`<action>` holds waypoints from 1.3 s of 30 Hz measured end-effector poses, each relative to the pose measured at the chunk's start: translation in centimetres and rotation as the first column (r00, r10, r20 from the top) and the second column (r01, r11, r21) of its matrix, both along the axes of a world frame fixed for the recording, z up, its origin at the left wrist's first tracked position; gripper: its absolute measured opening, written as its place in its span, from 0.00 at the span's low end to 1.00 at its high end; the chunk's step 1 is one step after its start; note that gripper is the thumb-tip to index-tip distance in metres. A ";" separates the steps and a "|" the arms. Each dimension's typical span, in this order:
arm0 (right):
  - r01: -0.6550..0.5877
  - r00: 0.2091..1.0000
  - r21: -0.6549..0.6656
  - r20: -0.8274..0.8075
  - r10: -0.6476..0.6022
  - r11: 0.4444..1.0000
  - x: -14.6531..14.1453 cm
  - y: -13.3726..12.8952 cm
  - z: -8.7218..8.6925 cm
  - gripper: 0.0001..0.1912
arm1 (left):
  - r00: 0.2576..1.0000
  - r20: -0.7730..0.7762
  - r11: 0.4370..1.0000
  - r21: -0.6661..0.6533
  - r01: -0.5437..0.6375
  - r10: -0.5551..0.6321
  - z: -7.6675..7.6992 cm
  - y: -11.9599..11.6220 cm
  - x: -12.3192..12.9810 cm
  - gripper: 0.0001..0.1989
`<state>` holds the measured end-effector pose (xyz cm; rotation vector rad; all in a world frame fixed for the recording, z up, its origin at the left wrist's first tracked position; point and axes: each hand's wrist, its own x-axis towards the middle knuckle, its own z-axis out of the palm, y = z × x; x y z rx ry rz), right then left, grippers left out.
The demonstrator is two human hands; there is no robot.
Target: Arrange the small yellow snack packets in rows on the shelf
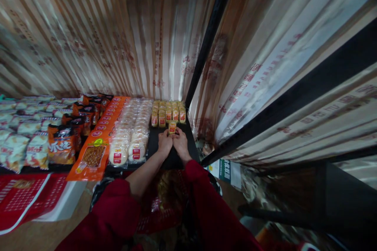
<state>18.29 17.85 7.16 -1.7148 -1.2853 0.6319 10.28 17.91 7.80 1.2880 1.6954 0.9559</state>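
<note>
L hand (pixel 165 144) & R hand (pixel 180 142) pinch a small yellow pack (pixel 172 128) betw. their fingertips, just this side of the packed rows (pixel 168 114) ahead, so prob. best: grip lightly, label twd wrists, line up sq. w/o nudging neighbors.

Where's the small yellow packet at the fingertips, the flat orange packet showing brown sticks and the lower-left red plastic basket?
Small yellow packet (pixel 172 128): head view, middle of its front.
Flat orange packet (pixel 93 155): head view, middle of its front.
Red plastic basket (pixel 17 202): head view, its perforated plastic.
</note>
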 end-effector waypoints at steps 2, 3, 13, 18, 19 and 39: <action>-0.001 1.000 0.023 0.018 0.001 1.000 0.0 0.4 -0.3 0.22 | 1.000 -0.016 1.000 -0.007 -0.002 0.002 0.0 0.5 0.0 0.19; 0.000 1.000 0.031 0.026 0.000 1.000 0.0 0.7 -0.4 0.22 | 1.000 -0.027 1.000 -0.018 -0.006 0.006 -0.1 0.7 0.0 0.20; 0.021 0.999 0.047 0.030 -0.023 0.999 0.1 2.4 -1.4 0.24 | 0.999 -0.045 0.997 -0.080 0.015 -0.018 -0.5 2.3 0.2 0.23; 0.002 1.000 0.039 -0.007 -0.001 0.999 0.1 3.2 -2.2 0.24 | 0.997 -0.074 0.996 -0.090 0.013 -0.019 0.1 2.5 0.1 0.23; -0.001 1.000 0.041 -0.015 0.002 0.999 0.0 3.4 -2.3 0.25 | 0.996 -0.082 0.995 -0.096 0.011 -0.019 0.2 2.5 0.0 0.23; -0.056 0.981 0.125 -0.178 0.078 0.991 -0.4 3.9 -3.2 0.23 | 0.989 -0.139 0.999 -0.015 0.042 -0.044 1.3 1.7 0.3 0.20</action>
